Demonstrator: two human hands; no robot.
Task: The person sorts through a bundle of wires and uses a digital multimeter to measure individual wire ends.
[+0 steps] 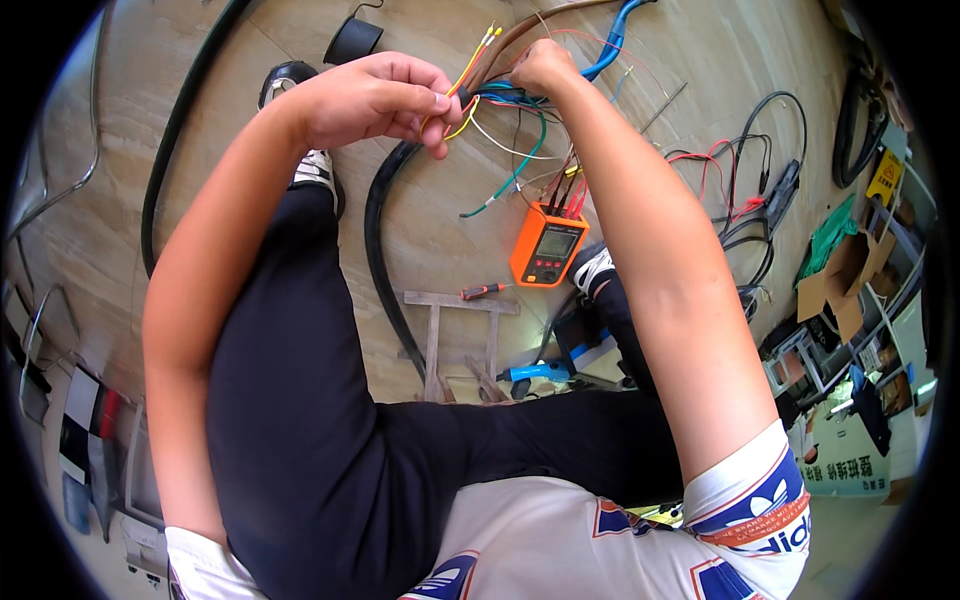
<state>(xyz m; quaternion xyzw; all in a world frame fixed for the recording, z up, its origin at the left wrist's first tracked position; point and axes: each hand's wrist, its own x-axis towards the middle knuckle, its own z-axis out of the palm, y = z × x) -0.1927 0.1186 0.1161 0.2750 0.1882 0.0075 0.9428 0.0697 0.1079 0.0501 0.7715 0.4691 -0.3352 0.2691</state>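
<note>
My left hand (385, 105) pinches a thin yellow wire (467, 76) between thumb and fingers. Beside it, wires with crimped tips stand up from a thick black cable (375, 215). My right hand (547, 68) is closed at the far side of the bundle of blue wires (512, 94); whatever its fingers grip is hidden. Below the bundle, a green wire (508, 188) and a white wire (490, 137) spread over the floor. An orange handheld meter (550, 245) lies beneath my right forearm, with test leads plugged into its top end.
A screwdriver (484, 291) lies near a small wooden stool (468, 302). Close to my legs is a blue tool (535, 373). A black roll (352, 42) sits at the far left. Tangled leads (765, 200) and an open cardboard box (845, 275) are on the right.
</note>
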